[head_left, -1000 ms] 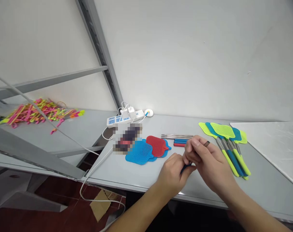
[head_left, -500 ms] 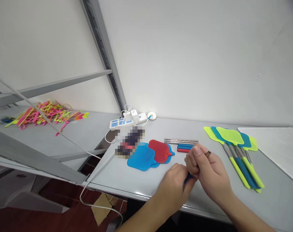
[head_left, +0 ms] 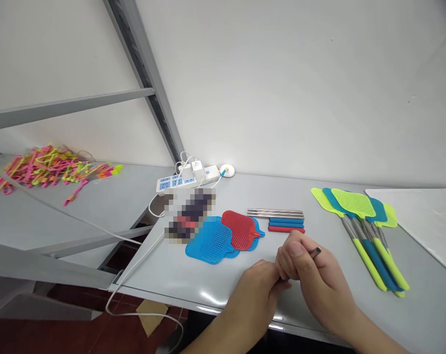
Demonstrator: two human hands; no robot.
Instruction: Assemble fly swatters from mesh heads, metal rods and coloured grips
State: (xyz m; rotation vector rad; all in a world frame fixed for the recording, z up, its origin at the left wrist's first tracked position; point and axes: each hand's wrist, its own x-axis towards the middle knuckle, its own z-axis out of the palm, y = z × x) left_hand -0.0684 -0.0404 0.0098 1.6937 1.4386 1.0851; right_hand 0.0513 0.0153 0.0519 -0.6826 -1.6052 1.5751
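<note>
Both fists meet above the front of the grey table. My right hand [head_left: 313,278] is closed around a metal tube [head_left: 315,252], whose open end pokes out past the thumb. My left hand [head_left: 256,290] is wrapped round a blue handle, mostly hidden in its fingers, pressed up against the right fist. Just behind the hands lie loose blue handles [head_left: 286,222] and a red one [head_left: 286,229], with bare metal tubes [head_left: 274,213] beyond. To their left, blue fly swatter heads [head_left: 208,243] and a red head [head_left: 239,230] overlap.
Several assembled fly swatters [head_left: 374,246] with green and blue handles lie in a pile at right, beside a white sheet [head_left: 425,221]. A power strip [head_left: 188,179] with cables stands near the wall. Pink and yellow pieces [head_left: 49,167] are heaped on the far left table.
The fists have come slightly lower and remain together. Less of the blue handle shows between them. The camera view has shifted a little to the right.
</note>
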